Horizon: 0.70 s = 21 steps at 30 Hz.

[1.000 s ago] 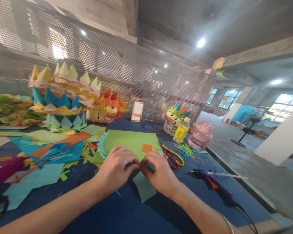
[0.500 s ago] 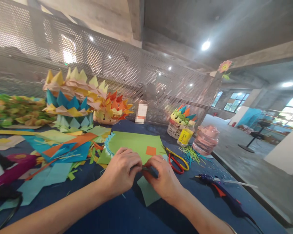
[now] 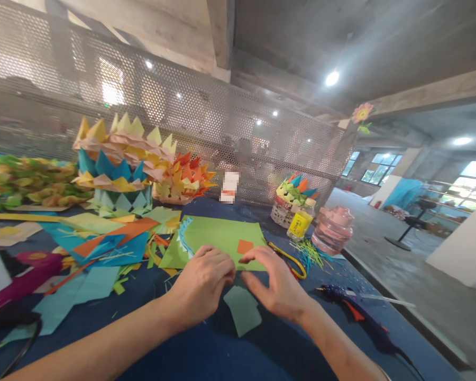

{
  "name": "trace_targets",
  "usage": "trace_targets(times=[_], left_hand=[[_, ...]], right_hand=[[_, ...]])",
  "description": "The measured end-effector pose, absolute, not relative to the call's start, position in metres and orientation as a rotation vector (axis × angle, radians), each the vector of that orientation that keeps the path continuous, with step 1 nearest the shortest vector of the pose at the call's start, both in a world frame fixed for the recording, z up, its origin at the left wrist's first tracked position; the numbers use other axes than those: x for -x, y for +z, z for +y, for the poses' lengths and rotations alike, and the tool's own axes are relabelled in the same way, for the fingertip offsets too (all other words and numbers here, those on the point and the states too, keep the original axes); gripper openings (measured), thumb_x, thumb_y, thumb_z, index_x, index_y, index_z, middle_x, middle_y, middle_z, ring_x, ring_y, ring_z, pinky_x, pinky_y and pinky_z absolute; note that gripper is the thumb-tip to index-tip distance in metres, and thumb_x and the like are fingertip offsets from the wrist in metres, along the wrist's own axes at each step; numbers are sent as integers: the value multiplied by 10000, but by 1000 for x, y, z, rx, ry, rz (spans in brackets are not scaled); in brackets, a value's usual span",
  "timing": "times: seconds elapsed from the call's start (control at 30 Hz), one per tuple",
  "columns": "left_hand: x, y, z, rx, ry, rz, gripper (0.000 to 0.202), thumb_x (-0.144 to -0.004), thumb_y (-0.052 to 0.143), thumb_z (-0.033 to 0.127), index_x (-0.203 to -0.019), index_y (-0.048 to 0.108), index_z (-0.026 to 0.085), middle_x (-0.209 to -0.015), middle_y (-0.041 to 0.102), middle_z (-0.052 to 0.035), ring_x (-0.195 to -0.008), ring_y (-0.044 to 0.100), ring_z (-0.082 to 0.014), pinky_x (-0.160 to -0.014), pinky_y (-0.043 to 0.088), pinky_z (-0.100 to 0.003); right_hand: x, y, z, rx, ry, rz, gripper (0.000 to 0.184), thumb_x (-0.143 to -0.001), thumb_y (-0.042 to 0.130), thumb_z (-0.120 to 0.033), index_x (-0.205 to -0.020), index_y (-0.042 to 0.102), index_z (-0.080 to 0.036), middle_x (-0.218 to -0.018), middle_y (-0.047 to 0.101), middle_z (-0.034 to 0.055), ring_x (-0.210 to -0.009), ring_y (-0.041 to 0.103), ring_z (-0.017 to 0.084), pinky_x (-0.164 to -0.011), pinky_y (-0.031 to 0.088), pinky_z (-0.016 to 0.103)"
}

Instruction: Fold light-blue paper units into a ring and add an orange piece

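My left hand (image 3: 206,280) is closed over the near edge of a green paper sheet (image 3: 218,231), its fingertips hidden from me. A light-blue paper strip with a zigzag edge (image 3: 185,236) curves out from behind these fingers, and the hand is shut on its near end. My right hand (image 3: 275,283) is open, thumb and fingers apart, hovering beside the sheet. On the green paper lies a small orange paper square (image 3: 245,246), close to the right fingertips. A pale teal piece of paper (image 3: 243,311) rests on the dark blue table between my wrists.
Yellow-handled scissors (image 3: 297,266) and a glue gun (image 3: 357,307) lie to the right. Behind them stand a yellow-labelled bottle (image 3: 300,225), a pink jar (image 3: 333,230) and a small paper-trimmed basket (image 3: 285,209). Paper crowns (image 3: 121,174), scraps (image 3: 87,280) and a magenta tool (image 3: 24,270) occupy the left.
My right hand has opened and drawn slightly right, away from the left hand. The zigzag strip has shifted a little rightward with my left hand.
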State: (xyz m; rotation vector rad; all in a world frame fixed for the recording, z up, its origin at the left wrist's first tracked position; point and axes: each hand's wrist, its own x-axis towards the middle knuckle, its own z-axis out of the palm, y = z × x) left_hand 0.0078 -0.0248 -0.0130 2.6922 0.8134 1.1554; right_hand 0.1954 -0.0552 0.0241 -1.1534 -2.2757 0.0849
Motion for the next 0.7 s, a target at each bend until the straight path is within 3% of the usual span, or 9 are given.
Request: trace_targets(times=[0.13,0.3,0.53,0.6,0.7], left_hand=[[-9,-15,-26,-2732,1085,763,173,-805,423,49,-721,504,177,-707,555,-7,-695,492,-162,-711,340,-321],[-8,-14,-25,-2787,1018,683,143,-809,458,67,-758,527,182,-733,592,-7,-708,509,-165,-707,347,-318],[-2,-7,-27,-2930,870,657,146,-789,500,97,-851,557,216,-777,613,-6,-747,531,-177,-695,364,-313],[-2,-7,-27,-2941,860,675,106,-797,502,115,-807,546,211,-773,614,-4,-743,534,-175,-684,370,-307],[-3,-8,-26,-2945,871,689,77,-817,513,160,-754,529,201,-767,616,-2,-744,544,-175,-680,377,-309]], right_hand=[[-196,42,-26,1258,-136,-2219,191,-941,392,-201,-884,574,-185,-863,630,43,-837,578,154,-777,445,286],[-155,50,31,1140,-325,-2569,156,-858,491,-95,-935,614,-153,-964,633,69,-903,548,176,-842,429,303],[-90,37,93,968,-500,-2899,439,-756,546,-38,-1155,578,-219,-1171,547,96,-1029,484,239,-848,422,372],[-81,33,103,972,-522,-2961,426,-741,588,-79,-1136,597,-241,-1171,551,84,-1040,485,247,-841,427,373],[-75,32,112,1004,-532,-3016,253,-775,598,-165,-1010,658,-233,-1142,573,72,-1049,493,243,-845,426,363]])
